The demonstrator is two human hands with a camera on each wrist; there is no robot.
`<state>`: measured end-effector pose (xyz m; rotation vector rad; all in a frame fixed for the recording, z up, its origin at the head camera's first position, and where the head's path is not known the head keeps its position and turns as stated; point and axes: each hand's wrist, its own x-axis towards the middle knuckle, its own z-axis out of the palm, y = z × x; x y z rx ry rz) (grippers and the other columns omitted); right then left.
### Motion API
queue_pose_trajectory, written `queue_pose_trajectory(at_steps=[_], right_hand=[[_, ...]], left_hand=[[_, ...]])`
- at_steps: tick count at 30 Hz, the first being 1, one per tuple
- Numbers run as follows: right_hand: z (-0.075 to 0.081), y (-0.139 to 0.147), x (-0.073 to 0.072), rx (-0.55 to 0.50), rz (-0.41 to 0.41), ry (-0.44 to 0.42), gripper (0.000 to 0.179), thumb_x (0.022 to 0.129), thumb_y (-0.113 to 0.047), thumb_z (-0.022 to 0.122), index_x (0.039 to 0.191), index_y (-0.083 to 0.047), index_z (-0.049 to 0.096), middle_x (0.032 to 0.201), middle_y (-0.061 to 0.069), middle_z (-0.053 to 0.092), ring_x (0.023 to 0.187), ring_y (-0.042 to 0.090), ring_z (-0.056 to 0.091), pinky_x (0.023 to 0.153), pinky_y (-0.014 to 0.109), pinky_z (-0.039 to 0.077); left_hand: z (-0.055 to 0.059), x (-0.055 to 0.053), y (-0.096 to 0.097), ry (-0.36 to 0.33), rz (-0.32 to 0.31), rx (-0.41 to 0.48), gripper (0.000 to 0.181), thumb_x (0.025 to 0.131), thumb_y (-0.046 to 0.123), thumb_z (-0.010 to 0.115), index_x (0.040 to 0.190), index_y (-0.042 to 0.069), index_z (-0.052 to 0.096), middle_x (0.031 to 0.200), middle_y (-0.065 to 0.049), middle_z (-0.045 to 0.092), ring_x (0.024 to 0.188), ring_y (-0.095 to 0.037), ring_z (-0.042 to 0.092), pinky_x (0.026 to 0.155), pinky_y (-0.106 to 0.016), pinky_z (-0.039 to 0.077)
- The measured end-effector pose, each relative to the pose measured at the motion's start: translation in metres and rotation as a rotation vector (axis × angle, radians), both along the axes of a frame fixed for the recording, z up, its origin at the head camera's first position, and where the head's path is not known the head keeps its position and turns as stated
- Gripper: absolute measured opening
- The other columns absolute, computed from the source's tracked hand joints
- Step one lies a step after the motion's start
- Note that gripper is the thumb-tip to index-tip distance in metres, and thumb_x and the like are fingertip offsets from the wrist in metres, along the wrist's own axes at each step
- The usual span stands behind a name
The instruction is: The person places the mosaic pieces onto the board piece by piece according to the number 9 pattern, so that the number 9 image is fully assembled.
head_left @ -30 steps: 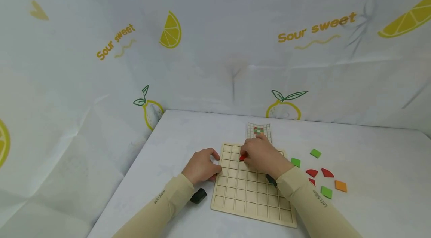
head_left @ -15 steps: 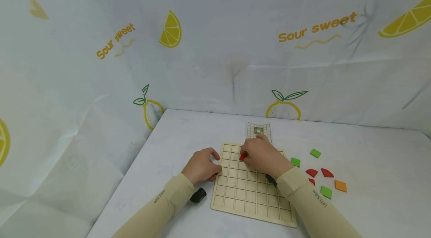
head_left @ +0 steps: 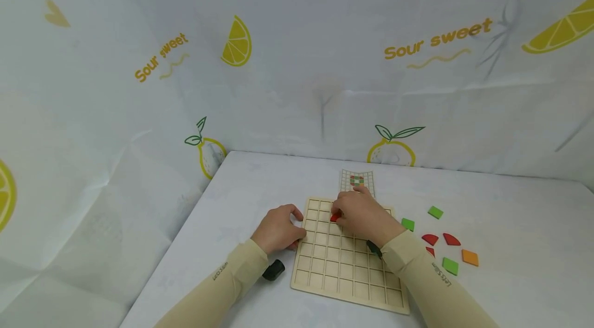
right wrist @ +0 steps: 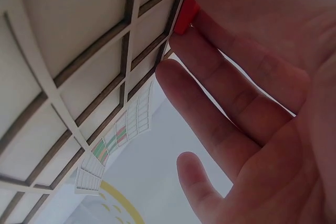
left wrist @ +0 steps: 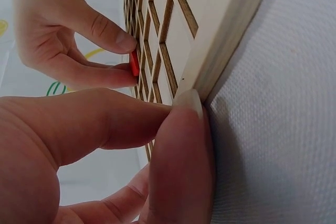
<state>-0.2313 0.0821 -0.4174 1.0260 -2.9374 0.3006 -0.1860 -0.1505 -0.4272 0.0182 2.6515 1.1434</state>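
Observation:
A pale wooden grid board (head_left: 332, 268) lies on the table, slightly turned. My right hand (head_left: 362, 215) reaches over its far part and pinches a red tile (head_left: 334, 217) between thumb and fingertips. In the right wrist view the red tile (right wrist: 186, 13) sits tilted against the grid, its lower end hidden by fingers. My left hand (head_left: 278, 227) holds the board's left edge, thumb and a finger curved onto the rim (left wrist: 210, 72). Behind the board stands a small pattern card (head_left: 357, 181) with a red, green and orange design, partly covered by the right hand.
Right of the board lie loose tiles: green squares (head_left: 435, 212), red quarter-rounds (head_left: 451, 239) and an orange square (head_left: 470, 257). One red tile is partly hidden by the right sleeve. A white lemon-printed cloth (head_left: 297, 101) hangs behind the table.

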Motion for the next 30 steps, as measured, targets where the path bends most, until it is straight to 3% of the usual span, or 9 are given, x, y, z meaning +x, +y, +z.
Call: queue_pose_trajectory(at_steps=[30], right_hand=[[0.0003,0.0003,-0.0007,-0.003,0.011,-0.003,0.011,0.09,-0.015,0.087,0.087,-0.021,0.079,0.086,-0.01,0.067,0.087,0.01,0.064,0.12,0.065,0.037]], left_hand=[[-0.0009,0.0002,-0.0014,0.004,-0.007,0.001,0.028,0.089,0.01,0.075,0.116,0.006,0.067,0.061,-0.002,0.071,0.056,-0.014,0.069,0.063,-0.029,0.049]])
